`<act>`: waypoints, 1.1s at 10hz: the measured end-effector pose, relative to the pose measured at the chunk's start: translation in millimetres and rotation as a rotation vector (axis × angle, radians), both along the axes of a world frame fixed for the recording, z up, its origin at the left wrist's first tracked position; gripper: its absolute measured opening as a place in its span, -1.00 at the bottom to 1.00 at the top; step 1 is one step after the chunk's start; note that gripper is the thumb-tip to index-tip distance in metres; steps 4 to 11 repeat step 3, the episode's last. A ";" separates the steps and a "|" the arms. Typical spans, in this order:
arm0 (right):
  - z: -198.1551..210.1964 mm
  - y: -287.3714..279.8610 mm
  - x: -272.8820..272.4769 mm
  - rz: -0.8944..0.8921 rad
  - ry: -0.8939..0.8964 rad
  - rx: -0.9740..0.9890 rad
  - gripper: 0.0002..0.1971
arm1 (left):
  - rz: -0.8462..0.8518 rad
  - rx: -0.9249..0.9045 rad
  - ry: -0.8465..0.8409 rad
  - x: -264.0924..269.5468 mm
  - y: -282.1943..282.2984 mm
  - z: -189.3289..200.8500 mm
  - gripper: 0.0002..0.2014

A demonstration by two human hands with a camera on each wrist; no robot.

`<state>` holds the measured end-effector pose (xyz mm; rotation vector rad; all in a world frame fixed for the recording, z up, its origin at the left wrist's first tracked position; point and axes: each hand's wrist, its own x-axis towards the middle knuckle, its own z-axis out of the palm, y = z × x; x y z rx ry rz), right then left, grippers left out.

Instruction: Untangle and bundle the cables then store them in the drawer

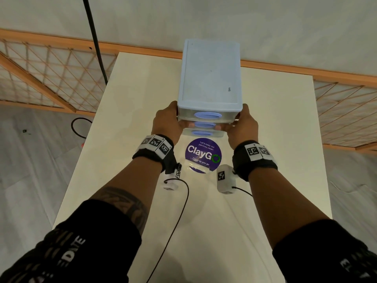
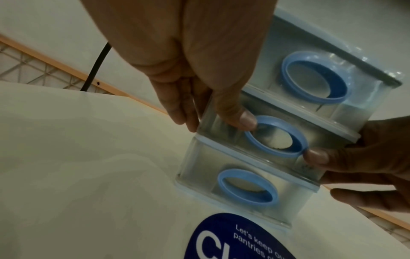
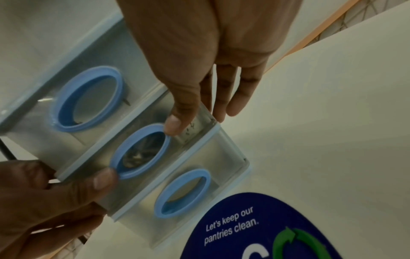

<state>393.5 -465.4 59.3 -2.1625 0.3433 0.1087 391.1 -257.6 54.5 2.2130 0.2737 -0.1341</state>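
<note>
**Two hands clasp the drawer unit at the bench's middle**

Two black sleeves come in from the near edge, with a thin black wire [image 1: 173, 227] trailing across the bare white bench [image 1: 275, 160] between them. Just beyond the wrists lies a round purple "ClayGo" sticker [image 1: 203, 154], its far edge close to the foot of the three-drawer plastic unit [image 1: 209, 78].

The left hand [image 1: 166, 121] wraps the unit's left front corner and the right hand [image 1: 242, 125] the right one; each grip is closed on the unit, thumb pressed to the clear front of the middle drawer [image 2: 275, 136] beside its blue ring pull, fingers along the side wall. All three drawers sit flush with the frame. Through the middle ring the right wrist view shows something dark inside, too blurred to name; no bundled cable can be made out for certain.

The bench lies bare on both sides of the unit, with more room to the right. The unit's back overhangs nothing and ends near the bench's far edge. Past the left edge, a thick black cable [image 1: 95, 41] hangs down to the floor, beside a wooden lattice screen [image 1: 51, 78].
</note>
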 end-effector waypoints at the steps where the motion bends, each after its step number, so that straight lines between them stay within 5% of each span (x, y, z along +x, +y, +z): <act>1: -0.5 -1.5 0.5 0.002 0.020 0.001 -0.52 | -0.003 -0.025 0.011 0.7 0.2 -3.0 -0.44; 3: 1.1 -2.9 -9.4 0.019 0.045 0.022 -0.39 | -0.080 -0.038 0.064 -8.3 6.2 -1.6 -0.34; 11: 1.1 -2.9 -9.4 0.019 0.045 0.022 -0.39 | -0.080 -0.038 0.064 -8.3 6.2 -1.6 -0.34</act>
